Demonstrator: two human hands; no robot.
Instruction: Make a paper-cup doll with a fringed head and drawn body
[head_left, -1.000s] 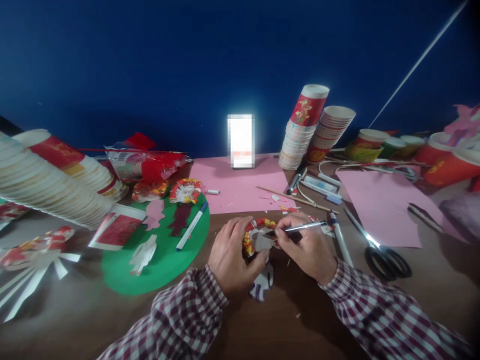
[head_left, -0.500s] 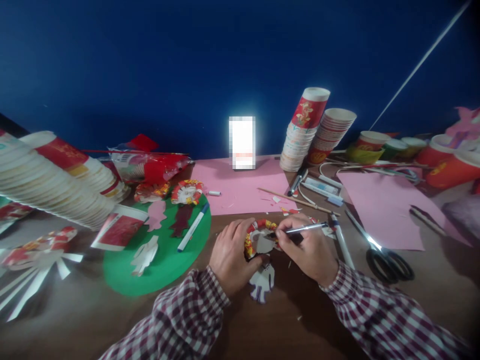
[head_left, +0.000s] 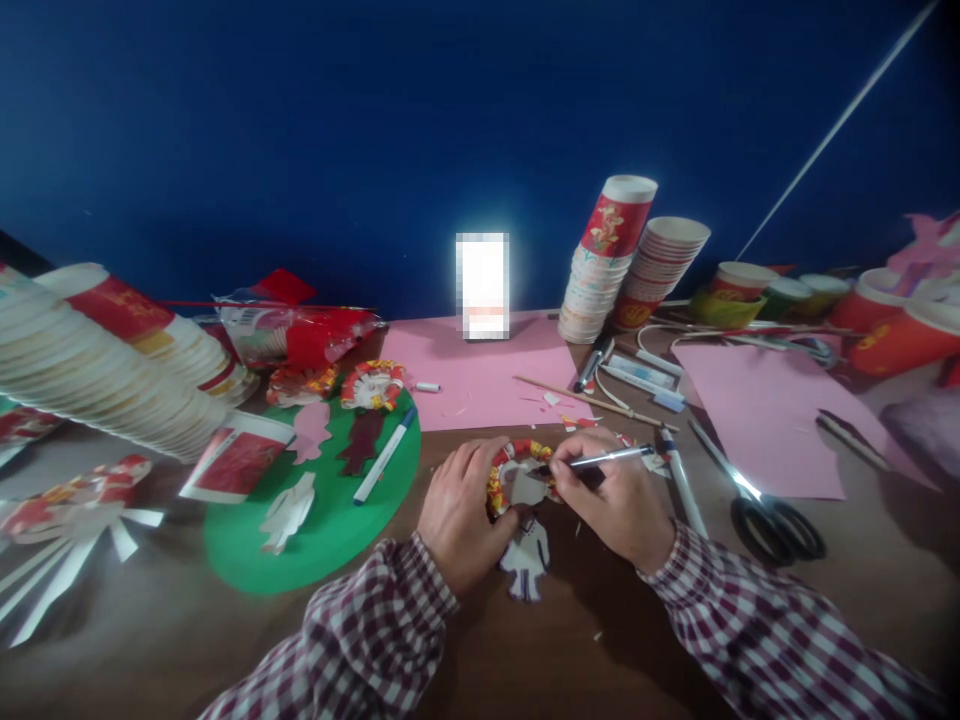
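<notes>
My right hand is closed in a writing grip around a pen with a dark tip. The tip meets the pale face of a paper figure, which has a curled red and yellow ring round its head. A white cut-out body with purple edging hangs below the head. My left hand holds the figure by the left side of the ring, thumb low and fingers over the top. Part of the ring is hidden behind both hands.
Left, a green round sheet bears paper cut-outs and a marker; leaning cup stacks stand beyond. Black-handled scissors and another marker lie right. Pink paper and tall cups are behind.
The cut-out body under the head has shifted slightly and shows a little more from beneath my left thumb. Both hands keep their grip, almost in the same place.
</notes>
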